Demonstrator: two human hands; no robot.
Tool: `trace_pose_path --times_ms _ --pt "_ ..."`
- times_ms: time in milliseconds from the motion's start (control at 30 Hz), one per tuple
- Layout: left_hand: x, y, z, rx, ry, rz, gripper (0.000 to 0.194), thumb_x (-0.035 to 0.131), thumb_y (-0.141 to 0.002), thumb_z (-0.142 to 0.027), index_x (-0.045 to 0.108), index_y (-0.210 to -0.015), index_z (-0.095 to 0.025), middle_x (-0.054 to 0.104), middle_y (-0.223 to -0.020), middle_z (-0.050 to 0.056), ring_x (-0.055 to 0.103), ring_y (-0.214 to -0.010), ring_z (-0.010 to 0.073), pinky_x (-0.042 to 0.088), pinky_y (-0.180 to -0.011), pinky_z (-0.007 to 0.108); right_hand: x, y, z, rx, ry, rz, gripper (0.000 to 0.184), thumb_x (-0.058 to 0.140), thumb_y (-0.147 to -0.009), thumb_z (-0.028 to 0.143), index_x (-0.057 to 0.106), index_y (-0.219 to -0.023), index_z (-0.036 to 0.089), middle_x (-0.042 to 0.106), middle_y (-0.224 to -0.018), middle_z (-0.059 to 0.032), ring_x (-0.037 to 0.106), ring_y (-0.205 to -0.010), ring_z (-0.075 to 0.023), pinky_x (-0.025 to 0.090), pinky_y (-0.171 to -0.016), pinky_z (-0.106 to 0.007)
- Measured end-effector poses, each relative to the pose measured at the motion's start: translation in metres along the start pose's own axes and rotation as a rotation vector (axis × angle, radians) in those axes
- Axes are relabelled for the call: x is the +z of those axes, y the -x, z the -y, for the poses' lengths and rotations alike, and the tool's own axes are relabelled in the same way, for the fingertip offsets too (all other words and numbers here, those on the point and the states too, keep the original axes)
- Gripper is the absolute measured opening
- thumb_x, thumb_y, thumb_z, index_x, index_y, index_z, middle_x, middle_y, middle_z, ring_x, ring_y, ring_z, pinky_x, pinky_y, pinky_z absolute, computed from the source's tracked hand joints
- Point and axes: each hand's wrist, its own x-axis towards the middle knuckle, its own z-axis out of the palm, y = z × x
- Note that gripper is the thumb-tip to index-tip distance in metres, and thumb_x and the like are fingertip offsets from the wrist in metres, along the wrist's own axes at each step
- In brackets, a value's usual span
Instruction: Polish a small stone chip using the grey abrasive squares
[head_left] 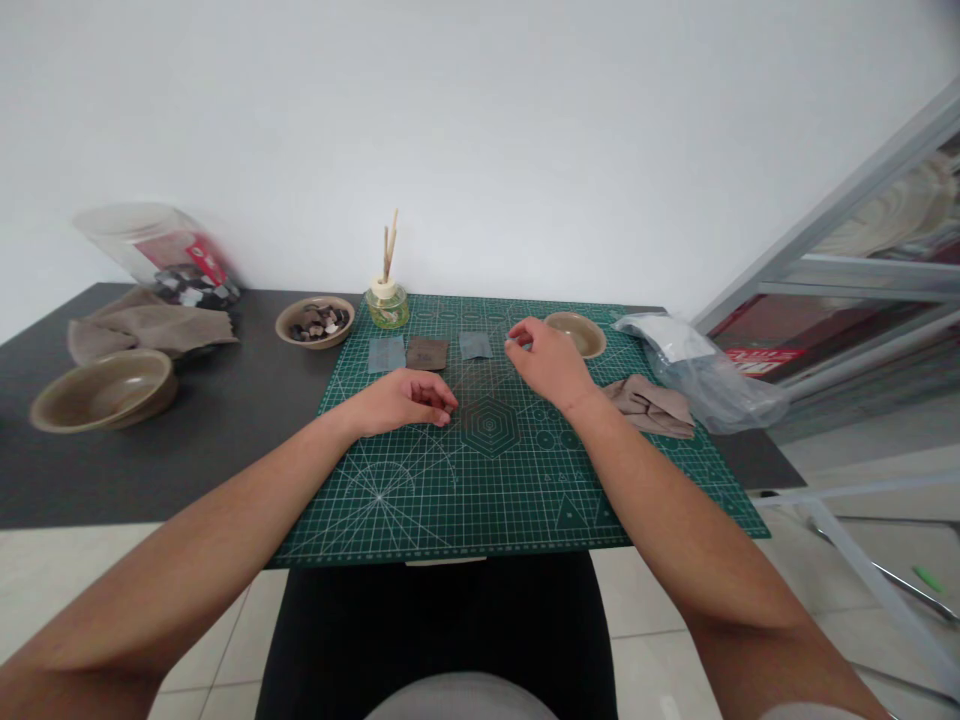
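My left hand (411, 400) hovers over the green cutting mat (420, 490), its fingers loosely curled and nothing visible in them. To the right, my right hand (549, 362) has thumb and fingertips brought together in a pinch; anything between them is too small to make out. Beyond my left hand lie a pale blue-grey square sheet (386, 354) and a brown square sheet (427, 353). Another small blue-grey sheet (475, 345) rests between the two hands, farther back. Brownish dust marks the mat (484, 382) below it. Partly behind my right hand is a shallow beige bowl (581, 332).
A bowl of dark chips (315, 322) and a reed diffuser (387, 302) stand at the back. At left are a larger bowl (105, 390), a brown cloth (157, 328) and a tipped clear jar (161, 245). At right lie another cloth (652, 405) and a plastic bag (697, 375).
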Motion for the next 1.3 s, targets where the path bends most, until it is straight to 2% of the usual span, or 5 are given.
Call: trace_pose_path --times_ms 167,367,833,1033,1300 --pt "-0.001 0.0 0.001 -0.008 0.003 0.026 0.029 0.091 -0.066 -0.025 0.076 -0.09 -0.019 0.077 -0.081 0.0 0.072 -0.076 0.0143 0.056 -0.077 0.03 0.021 -0.005 -0.024 -0.129 0.164 0.003 0.048 0.054 -0.096 0.025 0.061 -0.14 0.008 0.063 -0.145 -0.0226 0.057 -0.136 -0.0349 0.042 -0.118 -0.047" --pt "-0.001 0.001 -0.002 -0.041 0.04 0.052 0.028 0.091 -0.067 -0.022 0.075 -0.09 -0.019 0.079 -0.083 0.0 0.072 -0.076 0.0136 0.056 -0.077 0.028 0.042 -0.01 -0.04 -0.108 0.243 0.06 0.065 0.053 -0.099 0.031 0.046 -0.158 0.007 0.041 -0.168 -0.024 0.038 -0.156 -0.038 0.032 -0.127 -0.056" --pt "0.001 0.001 -0.003 -0.034 0.014 0.065 0.031 0.092 -0.067 -0.025 0.074 -0.09 -0.018 0.078 -0.081 -0.001 0.072 -0.072 0.0133 0.058 -0.073 0.027 0.047 -0.011 -0.035 -0.071 0.373 0.086 0.05 0.039 -0.107 0.025 0.058 -0.149 0.007 0.056 -0.157 -0.0245 0.054 -0.143 -0.0346 0.042 -0.117 -0.049" --pt "0.001 0.002 -0.005 0.003 0.073 0.047 0.03 0.091 -0.067 -0.019 0.075 -0.093 -0.017 0.079 -0.083 -0.001 0.072 -0.071 0.0118 0.059 -0.072 0.026 0.034 -0.003 -0.017 0.006 0.444 0.074 0.035 0.042 -0.101 0.013 0.071 -0.119 0.006 0.078 -0.112 -0.0235 0.074 -0.107 -0.0334 0.053 -0.092 -0.04" --pt "0.002 0.001 0.0 0.079 0.104 -0.018 0.03 0.093 -0.067 -0.018 0.075 -0.091 -0.015 0.08 -0.082 0.003 0.075 -0.071 0.0133 0.06 -0.07 0.026 0.011 0.005 -0.006 -0.057 0.339 -0.091 0.038 0.04 -0.104 0.021 0.067 -0.131 0.014 0.079 -0.118 -0.0168 0.075 -0.103 -0.0307 0.053 -0.085 -0.038"
